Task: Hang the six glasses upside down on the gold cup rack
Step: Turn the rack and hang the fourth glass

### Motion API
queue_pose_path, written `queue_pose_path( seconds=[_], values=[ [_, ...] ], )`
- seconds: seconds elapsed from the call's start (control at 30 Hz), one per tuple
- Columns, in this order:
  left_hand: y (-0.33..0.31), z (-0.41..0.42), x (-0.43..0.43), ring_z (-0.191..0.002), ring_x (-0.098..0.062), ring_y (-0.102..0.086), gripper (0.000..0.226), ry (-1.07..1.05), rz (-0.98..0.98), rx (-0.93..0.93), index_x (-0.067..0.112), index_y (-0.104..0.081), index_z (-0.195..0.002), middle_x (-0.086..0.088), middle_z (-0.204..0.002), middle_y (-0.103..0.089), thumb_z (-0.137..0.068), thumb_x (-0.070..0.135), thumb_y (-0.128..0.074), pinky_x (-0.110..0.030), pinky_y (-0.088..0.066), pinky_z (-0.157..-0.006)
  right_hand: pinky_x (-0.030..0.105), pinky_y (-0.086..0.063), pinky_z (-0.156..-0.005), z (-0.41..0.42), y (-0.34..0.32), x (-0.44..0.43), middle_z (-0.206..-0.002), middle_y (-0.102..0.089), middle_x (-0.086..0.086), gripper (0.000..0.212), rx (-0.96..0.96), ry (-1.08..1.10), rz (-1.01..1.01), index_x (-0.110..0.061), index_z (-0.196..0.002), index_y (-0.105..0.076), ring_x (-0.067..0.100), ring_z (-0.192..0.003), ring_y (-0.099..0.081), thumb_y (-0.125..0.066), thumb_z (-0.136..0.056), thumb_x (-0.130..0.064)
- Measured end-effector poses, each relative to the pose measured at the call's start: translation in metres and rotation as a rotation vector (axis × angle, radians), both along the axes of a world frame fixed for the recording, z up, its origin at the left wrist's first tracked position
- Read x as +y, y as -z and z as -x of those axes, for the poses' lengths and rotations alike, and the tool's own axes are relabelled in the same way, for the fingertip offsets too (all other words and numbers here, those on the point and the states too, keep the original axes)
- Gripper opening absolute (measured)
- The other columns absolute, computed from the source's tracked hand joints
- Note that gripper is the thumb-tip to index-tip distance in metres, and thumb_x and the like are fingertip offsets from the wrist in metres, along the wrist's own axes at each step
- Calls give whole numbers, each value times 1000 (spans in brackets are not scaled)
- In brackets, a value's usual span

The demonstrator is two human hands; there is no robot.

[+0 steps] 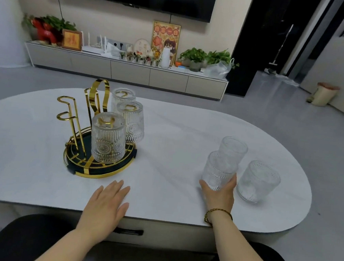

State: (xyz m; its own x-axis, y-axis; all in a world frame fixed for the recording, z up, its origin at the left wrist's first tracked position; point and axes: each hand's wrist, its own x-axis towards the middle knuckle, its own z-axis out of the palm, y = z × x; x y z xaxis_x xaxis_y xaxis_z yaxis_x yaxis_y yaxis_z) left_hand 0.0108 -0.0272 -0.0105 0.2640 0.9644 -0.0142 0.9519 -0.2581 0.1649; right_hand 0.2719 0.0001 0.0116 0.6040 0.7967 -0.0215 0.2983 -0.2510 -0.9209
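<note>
The gold cup rack (76, 164) stands on the left half of the white table (166, 134), with a dark round base and upright gold pegs. Three ribbed glasses hang upside down on it: a near one (107, 138), a middle one (131, 123) and a far one (122, 97). Two gold pegs (67, 109) on the left side are bare. On the right stand three upright glasses: a far one (234, 148), a right one (258, 181) and a near one (218, 171). My right hand (220, 193) wraps the near one's base. My left hand (107, 203) lies flat on the table, fingers spread.
The table's front edge runs just under my wrists, with a drawer handle (128, 231) below. Beyond the table are a low TV cabinet (128, 71) with plants and ornaments, and a small bin (324, 96) on the floor at right.
</note>
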Motion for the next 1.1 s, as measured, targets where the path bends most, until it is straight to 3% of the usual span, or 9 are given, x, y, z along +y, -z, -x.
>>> queue_pose_path(
  seconds=[0.13, 0.23, 0.4, 0.67, 0.87, 0.93, 1.0, 1.03, 1.1],
  values=[
    [-1, 14, 3, -138, -15, -23, 63, -29, 16, -220, 22, -35, -136, 3, -150, -27, -84, 56, -24, -27, -10, -113, 40, -40, -102, 3, 0, 6, -138, -46, 13, 98, -3, 76, 58, -22, -142, -10, 36, -122, -44, -73, -68, -31],
    [-6, 33, 8, -133, -20, -31, 43, -165, -51, -319, 16, -42, -133, -3, -146, -35, -91, 27, -48, -31, -21, -111, 39, -39, -99, 5, -2, 10, -133, -49, 17, 91, -1, 85, 71, -16, -139, -18, 37, -121, -44, -73, -68, -31],
    [-14, 57, 17, -130, -31, -38, 46, -280, -150, -350, 8, -50, -126, -14, -142, -40, -83, 15, -62, -41, -31, -106, 39, -38, -97, 9, -6, 8, -135, -43, 17, 83, 29, -6, 63, -12, -134, -21, 36, -121, -43, -73, -71, -25],
    [-10, 83, 35, -140, -21, -16, 59, -263, -144, -382, 15, -22, -141, -5, -153, -17, -91, 31, -48, -31, -13, -113, 29, -34, -93, 40, -69, 31, -135, -45, 14, 68, -46, -217, -73, -6, -132, -34, 28, -122, -44, -69, -74, -6],
    [-6, 88, 42, -142, -16, -8, 58, -277, -139, -433, 20, -16, -142, 0, -154, -9, -92, 30, -45, -30, -7, -115, 35, -43, -89, 86, -167, 64, -115, -49, 4, 58, -230, -499, -133, -15, -121, -38, 19, -101, -50, -69, -73, -8],
    [-5, 89, 43, -142, -15, -7, 58, -275, -137, -456, 21, -16, -142, 1, -155, -8, -93, 30, -45, -30, -6, -114, 22, -44, -88, 106, -198, 76, -116, -45, 4, 70, -339, -542, -143, -8, -128, -31, 18, -103, -48, -71, -72, -14],
    [-3, 90, 43, -141, -15, -9, 58, -265, -143, -479, 21, -18, -142, 1, -154, -10, -92, 29, -46, -28, -5, -113, -4, -39, -66, 128, -228, 85, -113, -42, 3, 74, -472, -565, -126, -5, -131, -27, 15, -97, -46, -71, -72, -19],
    [-2, 91, 44, -141, -16, -12, 57, -262, -160, -494, 20, -22, -141, 0, -154, -13, -91, 28, -48, -28, -5, -112, -7, -37, -58, 140, -242, 90, -113, -42, 3, 75, -541, -582, -117, -5, -131, -28, 16, -96, -47, -71, -72, -23],
    [3, 93, 46, -139, -21, -21, 56, -252, -193, -507, 17, -31, -138, -4, -151, -24, -88, 25, -54, -30, -10, -109, 5, -39, -82, 162, -264, 102, -127, -45, 8, 79, -705, -642, -103, -10, -133, -29, 22, -109, -49, -71, -70, -33]
  ],
)
